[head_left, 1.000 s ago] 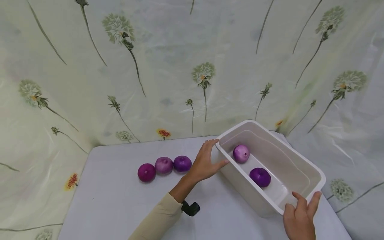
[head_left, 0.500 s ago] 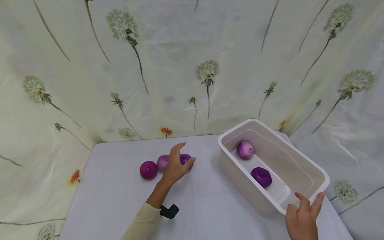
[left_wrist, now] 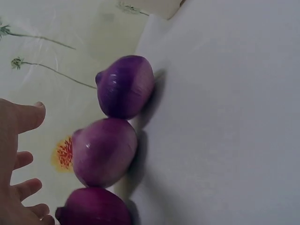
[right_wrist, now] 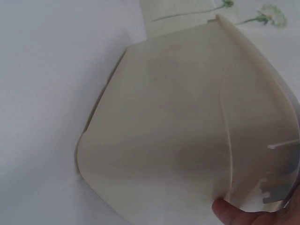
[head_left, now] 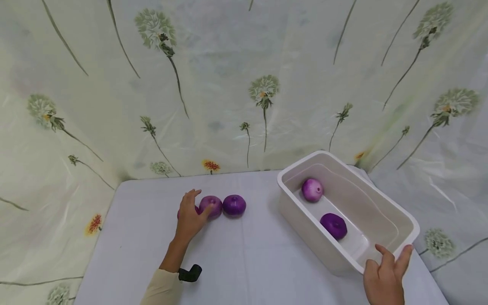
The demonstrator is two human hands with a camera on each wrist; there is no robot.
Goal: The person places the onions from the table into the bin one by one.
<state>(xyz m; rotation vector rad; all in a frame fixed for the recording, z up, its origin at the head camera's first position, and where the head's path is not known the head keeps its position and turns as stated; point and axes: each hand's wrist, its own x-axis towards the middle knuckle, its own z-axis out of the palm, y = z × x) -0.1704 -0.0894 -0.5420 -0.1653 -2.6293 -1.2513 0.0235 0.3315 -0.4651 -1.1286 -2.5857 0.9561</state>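
Observation:
My left hand (head_left: 189, 218) is over the magenta onion (left_wrist: 97, 208) at the left end of a row of three, partly hiding it. In the left wrist view its fingers are spread, with a gap to the onions. Beside that onion stand a lighter purple onion (head_left: 215, 204) and a dark purple onion (head_left: 234, 206), touching side by side. My right hand (head_left: 385, 277) grips the near corner of a white plastic bin (head_left: 309, 235), thumb (right_wrist: 229, 213) against the outer wall. Inside the bin lie a pale purple onion (head_left: 312, 190) and a dark purple onion (head_left: 333, 226).
A white cloth covers the table (head_left: 259, 262). Behind it hangs a dandelion-print sheet (head_left: 213, 84), which also rises at both sides. The bin stands at an angle on the right, its far end close to the back sheet.
My left hand has left the bin's rim and moved left, past the dark and lighter purple onions to the magenta one. My right hand stays at the bin's corner.

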